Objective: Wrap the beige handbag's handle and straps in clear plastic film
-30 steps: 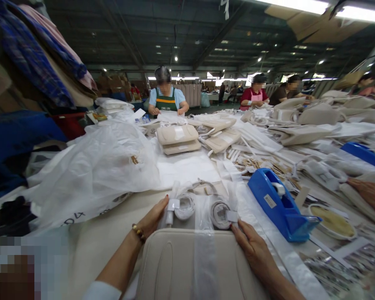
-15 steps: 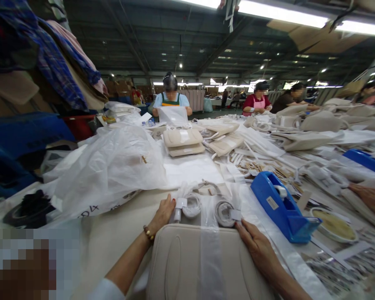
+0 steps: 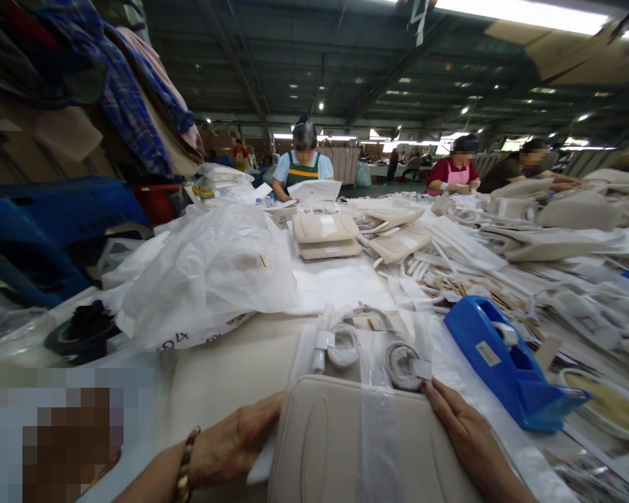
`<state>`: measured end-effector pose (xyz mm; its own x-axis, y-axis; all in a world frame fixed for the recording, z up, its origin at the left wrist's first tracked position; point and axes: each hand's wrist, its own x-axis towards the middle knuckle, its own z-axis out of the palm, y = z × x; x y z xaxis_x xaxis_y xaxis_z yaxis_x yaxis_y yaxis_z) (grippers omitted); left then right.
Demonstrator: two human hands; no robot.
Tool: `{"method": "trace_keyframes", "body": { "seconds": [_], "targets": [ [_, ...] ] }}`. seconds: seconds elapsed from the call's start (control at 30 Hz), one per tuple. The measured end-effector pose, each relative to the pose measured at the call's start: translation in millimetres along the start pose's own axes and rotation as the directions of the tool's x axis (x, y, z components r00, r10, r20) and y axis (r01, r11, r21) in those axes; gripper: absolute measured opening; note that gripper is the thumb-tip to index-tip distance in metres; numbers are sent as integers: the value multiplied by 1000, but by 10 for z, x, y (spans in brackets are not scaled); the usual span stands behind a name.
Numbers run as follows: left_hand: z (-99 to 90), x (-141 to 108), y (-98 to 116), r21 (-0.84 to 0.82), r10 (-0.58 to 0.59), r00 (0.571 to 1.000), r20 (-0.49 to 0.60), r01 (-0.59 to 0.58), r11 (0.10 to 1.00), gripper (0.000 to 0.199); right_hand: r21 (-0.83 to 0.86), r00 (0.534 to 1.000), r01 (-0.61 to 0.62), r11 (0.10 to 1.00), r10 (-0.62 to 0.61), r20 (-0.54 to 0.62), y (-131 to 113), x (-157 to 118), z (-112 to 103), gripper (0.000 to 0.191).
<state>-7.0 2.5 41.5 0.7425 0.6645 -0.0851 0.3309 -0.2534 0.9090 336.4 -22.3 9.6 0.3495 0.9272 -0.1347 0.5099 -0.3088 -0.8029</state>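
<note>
A beige handbag (image 3: 319,447) lies in front of me at the bottom of the view, with a clear plastic strip (image 3: 378,433) running down its middle. Above its top edge sit two wrapped strap coils, a left coil (image 3: 344,347) and a right coil (image 3: 400,367). My left hand (image 3: 235,436), with a beaded bracelet at the wrist, grips the bag's left side; its fingertips are hidden behind the edge. On the opposite side, my right hand (image 3: 466,433) holds the top right corner, fingertips close to the right coil. White sheeting shows beneath my left hand.
A blue tape dispenser (image 3: 508,363) stands at right, near a round dish (image 3: 602,402). At left is a large plastic bag (image 3: 210,272). Stacked beige bags (image 3: 326,234) sit ahead. Across the table a person in a green apron (image 3: 304,168) handles a white sheet; other people work farther right.
My left hand has moved down from beside the left coil to the bag's left side. My right hand stays at the right corner. The whole view has shifted, so things appear farther right.
</note>
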Motion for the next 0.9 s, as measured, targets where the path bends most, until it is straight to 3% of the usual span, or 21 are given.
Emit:
{"method": "trace_keyframes", "body": {
  "seconds": [0.1, 0.17, 0.23, 0.3, 0.43, 0.53, 0.73, 0.8, 0.87, 0.9],
  "targets": [
    [-60, 15, -70, -85, 31, 995, 100, -22, 996, 59, -16, 1000, -15, 1000, 15, 25, -82, -27, -13, 94],
    [-78, 37, -113, -159, 35, 995, 92, -20, 987, 48, -16, 999, -17, 1000, 18, 36, -103, -31, -13, 93],
    [-57, 65, -128, -212, 15, 1000, 3, -14, 977, 33, -19, 999, -13, 1000, 14, 42, -98, -25, -9, 89],
    [3, 105, -116, -218, -43, 990, -136, 13, 976, 31, -21, 999, -2, 1000, 3, 46, -82, -18, -5, 84],
    [156, 225, -58, -219, -213, 910, -356, 140, 966, 35, -15, 999, 12, 1000, -12, 45, -67, -18, -6, 82],
    [238, 285, 11, -246, -321, 840, -438, 232, 941, 36, -8, 999, 2, 1000, -2, 40, -76, -21, -10, 85],
    [322, 153, 82, -403, -408, 841, -355, 256, 879, 34, 4, 998, 58, 998, -58, 38, -23, -6, -6, 81],
    [357, 72, 30, -445, -475, 760, -443, 274, 852, 37, 20, 996, 91, 996, -91, 23, 15, -3, 3, 76],
    [405, 32, -9, -519, -546, 635, -547, 254, 816, 46, 30, 993, 116, 993, -117, 6, 48, 2, 16, 70],
    [432, 38, -6, -552, -565, 604, -562, 234, 800, 52, 33, 991, 131, 991, -131, 1, 61, 5, 23, 67]
  ]
}}
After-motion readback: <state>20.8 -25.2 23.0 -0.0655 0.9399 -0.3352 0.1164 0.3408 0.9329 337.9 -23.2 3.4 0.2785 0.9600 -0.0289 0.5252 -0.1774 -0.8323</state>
